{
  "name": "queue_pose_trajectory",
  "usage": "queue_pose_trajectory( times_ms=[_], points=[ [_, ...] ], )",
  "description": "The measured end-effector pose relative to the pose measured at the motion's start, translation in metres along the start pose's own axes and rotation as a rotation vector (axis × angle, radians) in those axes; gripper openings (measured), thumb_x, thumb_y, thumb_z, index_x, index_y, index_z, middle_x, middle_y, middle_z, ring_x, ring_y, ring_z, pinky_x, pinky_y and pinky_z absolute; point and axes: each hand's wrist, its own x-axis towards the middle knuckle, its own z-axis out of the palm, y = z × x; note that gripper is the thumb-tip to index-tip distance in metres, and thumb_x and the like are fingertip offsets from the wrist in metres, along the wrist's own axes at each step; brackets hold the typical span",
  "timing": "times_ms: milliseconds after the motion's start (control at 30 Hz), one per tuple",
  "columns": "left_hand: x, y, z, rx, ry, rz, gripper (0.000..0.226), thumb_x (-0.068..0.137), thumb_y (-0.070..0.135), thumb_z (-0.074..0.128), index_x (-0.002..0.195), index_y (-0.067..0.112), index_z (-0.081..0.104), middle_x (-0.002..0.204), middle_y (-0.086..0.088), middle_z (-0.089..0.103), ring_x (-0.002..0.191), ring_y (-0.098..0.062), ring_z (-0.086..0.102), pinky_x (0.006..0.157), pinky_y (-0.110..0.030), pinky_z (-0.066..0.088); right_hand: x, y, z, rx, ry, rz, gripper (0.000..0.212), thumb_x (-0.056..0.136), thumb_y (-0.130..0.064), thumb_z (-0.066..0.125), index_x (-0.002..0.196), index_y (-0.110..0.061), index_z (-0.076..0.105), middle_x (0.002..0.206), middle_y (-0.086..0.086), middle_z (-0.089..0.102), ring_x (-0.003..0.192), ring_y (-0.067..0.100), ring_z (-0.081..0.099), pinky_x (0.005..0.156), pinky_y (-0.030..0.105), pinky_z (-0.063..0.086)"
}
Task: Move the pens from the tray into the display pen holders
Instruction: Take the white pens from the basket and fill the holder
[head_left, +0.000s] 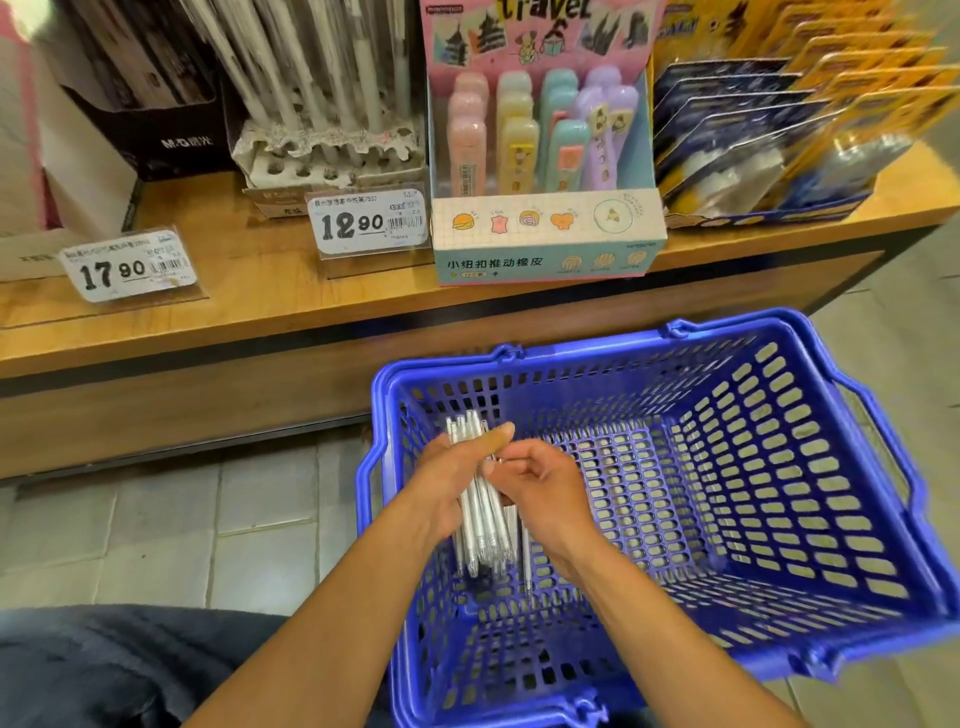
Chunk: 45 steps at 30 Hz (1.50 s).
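Head view gives us one wooden shelf, one blue basket, and a bundle of clear pens, too many to count, above it. Our left hand grips them; right hand fingers curl against them.

The basket is shiny blue plastic full of holes, and the pens in it look like smooth, clear and white plastic. The shelf is smooth brown wood, the eraser box is printed card, and the floor is dull grey tile.
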Motion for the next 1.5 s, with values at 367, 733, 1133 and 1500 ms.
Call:
queue_pose_trajectory(
  times_ms=[367,733,1133,1500],
  points=[
    [0.007,0.003,-0.008,-0.038,0.064,-0.058,0.027,0.081,0.001,0.065,0.106,0.004,0.056,0.048,-0.002,0.057,0.062,-0.022,0.056,0.070,-0.040,0.052,0.073,0.057,-0.039,-0.472,-0.044,0.219,0.007,0.091,-0.017,0.066,0.086,-0.012,0.064,0.094,0.010,0.068,0.071,0.017,0.062,0.063,0.027,0.050],
    [0.010,0.002,-0.010,-0.023,0.076,-0.067,0.009,0.083,0.002,0.064,0.090,0.008,0.062,0.052,-0.001,0.061,0.065,-0.020,0.059,0.071,-0.035,0.052,0.098,0.137,-0.014,-1.167,-0.074,0.358,0.052,0.094,-0.013,0.056,0.139,0.001,0.036,0.116,0.015,0.063,0.096,0.030,0.064,0.066,0.033,0.050],
    [0.003,0.004,-0.009,-0.109,0.007,-0.109,0.043,0.084,0.011,0.074,0.123,-0.001,0.061,0.071,-0.007,0.063,0.056,-0.017,0.063,0.054,-0.031,0.055,0.054,0.011,-0.035,-0.067,-0.193,0.129,0.030,0.090,-0.013,0.067,0.119,-0.010,0.066,0.101,0.005,0.072,0.086,0.013,0.066,0.068,0.020,0.052],
    [-0.009,0.011,-0.008,-0.127,-0.078,-0.082,0.090,0.065,0.022,0.089,0.142,0.004,0.046,0.134,-0.023,0.058,0.122,-0.040,0.058,0.103,-0.057,0.047,0.032,-0.002,-0.006,0.041,-0.194,-0.008,0.010,0.079,-0.011,0.077,0.086,-0.009,0.070,0.068,-0.002,0.068,0.061,0.007,0.060,0.060,0.020,0.050]
  ],
)
